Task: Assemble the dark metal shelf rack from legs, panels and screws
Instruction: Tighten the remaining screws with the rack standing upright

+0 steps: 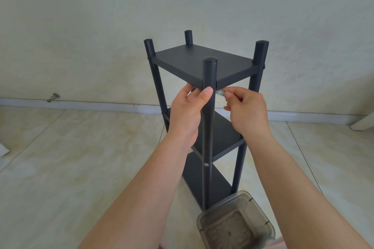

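Hands on rack [202,62]: left [187,111] gripping near leg [208,127], right [245,111] pinching small silver piece [220,92]; tub [235,222] below

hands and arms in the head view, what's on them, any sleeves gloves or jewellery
Both are bare. The left hand and right hand wear no gloves, and no rings or watch show. Both forearms are uncovered to the bottom edge of the frame, with no sleeve in sight. Fingernails look short and unpainted.

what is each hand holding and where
Left hand grips the near front leg just under the top panel; right hand pinches a small silvery piece beside it.
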